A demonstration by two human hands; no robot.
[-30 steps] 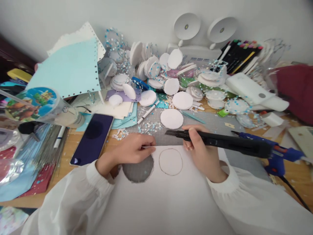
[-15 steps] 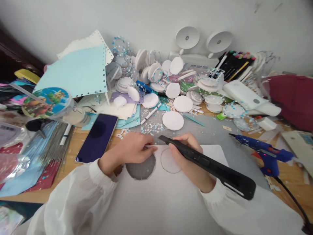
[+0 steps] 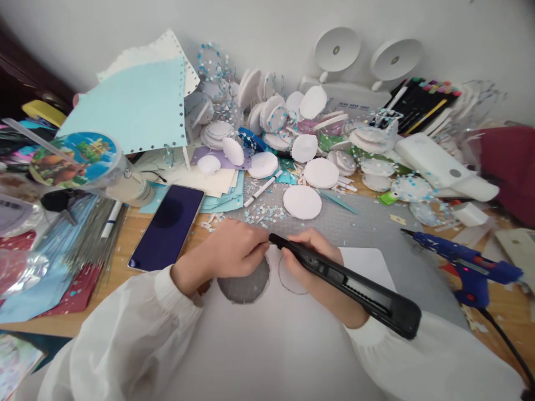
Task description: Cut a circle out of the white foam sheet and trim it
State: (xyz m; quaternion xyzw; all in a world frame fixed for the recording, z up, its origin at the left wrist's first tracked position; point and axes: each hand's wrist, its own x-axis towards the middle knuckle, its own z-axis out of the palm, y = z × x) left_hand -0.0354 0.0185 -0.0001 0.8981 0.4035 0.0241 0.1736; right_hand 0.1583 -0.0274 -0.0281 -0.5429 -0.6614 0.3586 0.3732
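A black utility knife [image 3: 349,281] lies slantwise in my right hand [image 3: 311,253], its grip end toward the lower right over the sleeve. No blade shows at its front end, which points up-left, close to my left fingertips. My left hand [image 3: 236,248] is curled over the upper edge of a round hole [image 3: 244,284] cut in a white sheet of board [image 3: 267,345]; what its fingers hold, if anything, is hidden. Beside the hole is a drawn pencil circle [image 3: 290,278], partly covered by my right hand. Grey mat shows through the hole.
A loose white disc [image 3: 302,202] lies on the grey mat [image 3: 368,223] beyond my hands, with several discs piled behind. A phone [image 3: 167,227] is at left, near a lidded cup [image 3: 83,161]. A blue glue gun [image 3: 468,262] with a cord lies at right.
The knife has turned in my right hand so that its slotted side shows, and its blade is no longer visible. Its front end is nearer my left fingers. The view has shifted slightly.
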